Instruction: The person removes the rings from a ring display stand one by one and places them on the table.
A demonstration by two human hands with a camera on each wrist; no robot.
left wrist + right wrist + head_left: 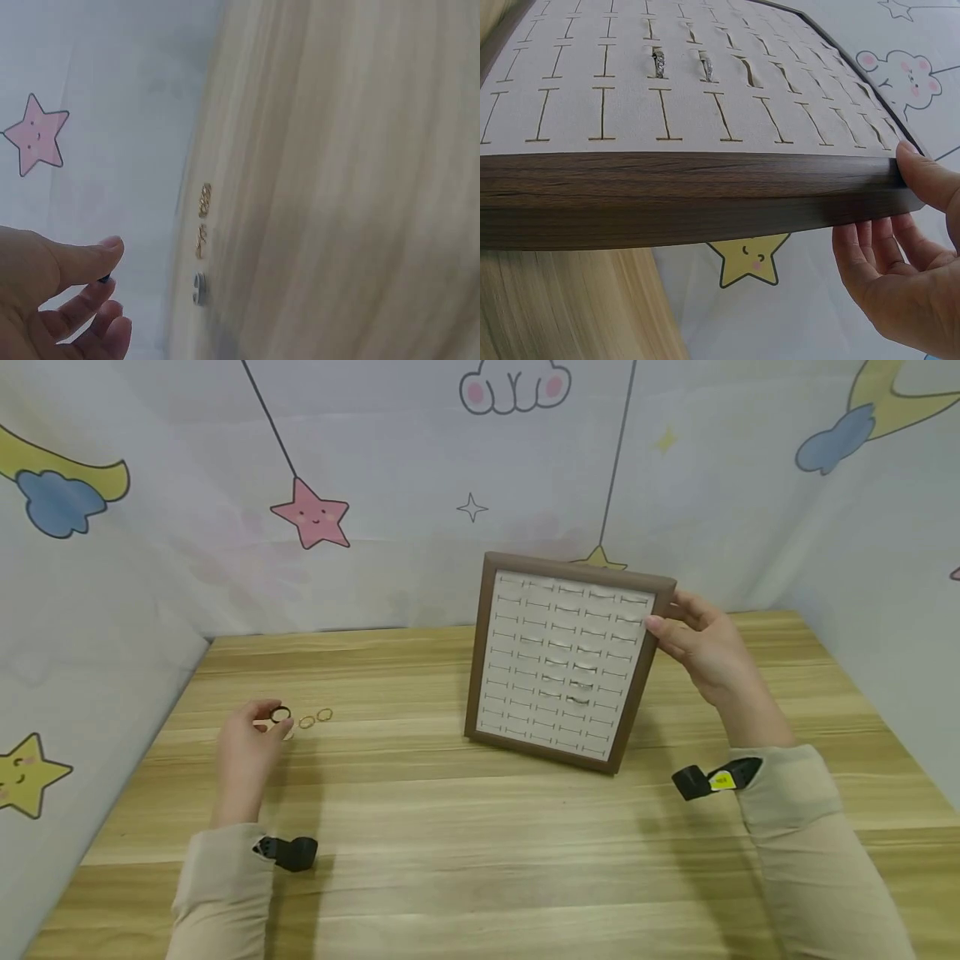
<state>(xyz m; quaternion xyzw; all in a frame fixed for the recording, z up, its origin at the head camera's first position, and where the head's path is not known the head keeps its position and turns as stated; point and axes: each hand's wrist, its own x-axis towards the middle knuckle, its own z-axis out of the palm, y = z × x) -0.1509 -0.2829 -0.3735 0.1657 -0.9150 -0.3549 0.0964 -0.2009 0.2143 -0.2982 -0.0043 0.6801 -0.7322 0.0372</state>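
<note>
Evidently, thumb and forefinger of the left hand [251, 741] pinch a dark ring [281, 707] at their tips, left of centre in the head view, above the wood-grain tabletop [450, 877]. A silver ring [199, 289] and two gold rings [307, 722] lie near those fingertips, the gold pair to their right. Right of centre, the right hand [708, 647] grips the brown-rimmed ring display [543, 756], thumb in front, fingers behind its upper right edge. Beyond hangs a white cartoon-print cloth [405, 460].
</note>
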